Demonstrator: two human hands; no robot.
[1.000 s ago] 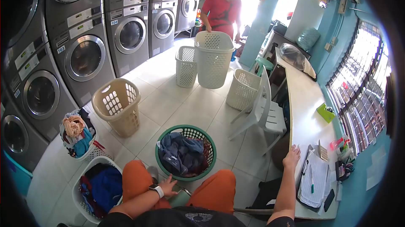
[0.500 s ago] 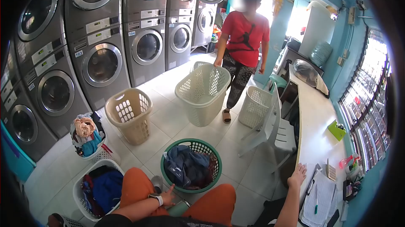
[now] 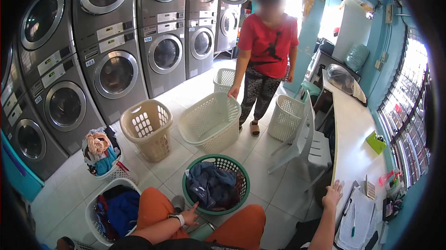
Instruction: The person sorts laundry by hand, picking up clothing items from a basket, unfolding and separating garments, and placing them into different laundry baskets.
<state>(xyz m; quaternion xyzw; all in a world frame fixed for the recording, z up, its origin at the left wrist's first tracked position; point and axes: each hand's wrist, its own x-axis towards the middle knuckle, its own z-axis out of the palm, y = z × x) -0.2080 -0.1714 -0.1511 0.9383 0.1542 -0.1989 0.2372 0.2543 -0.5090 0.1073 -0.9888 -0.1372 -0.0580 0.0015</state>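
My left hand (image 3: 189, 216) is over my lap with its fingers stretched out, close to the near rim of a green laundry basket (image 3: 248, 189); it holds nothing. Dark clothes (image 3: 211, 182), some of them denim-blue, lie in that basket. My right hand (image 3: 332, 194) lies open on the edge of the long counter (image 3: 357, 157). Near it are a clipboard with papers (image 3: 357, 217) and a calculator (image 3: 370, 188). Beyond the green basket, a person in a red shirt (image 3: 269, 41) grips the rim of a large white laundry basket (image 3: 209, 129), tilted, with no clothes seen in it.
A beige basket (image 3: 146, 131) stands left of the white one. Two more baskets on the left hold a mixed clothes pile (image 3: 100, 150) and blue clothes (image 3: 120, 213). A white plastic chair (image 3: 302, 143) stands by the counter. Stacked dryers (image 3: 116, 73) line the left wall.
The person has brought the large white basket lower and to the left, closer to the beige basket. My hands stay in nearly the same places, and the view has shifted slightly.
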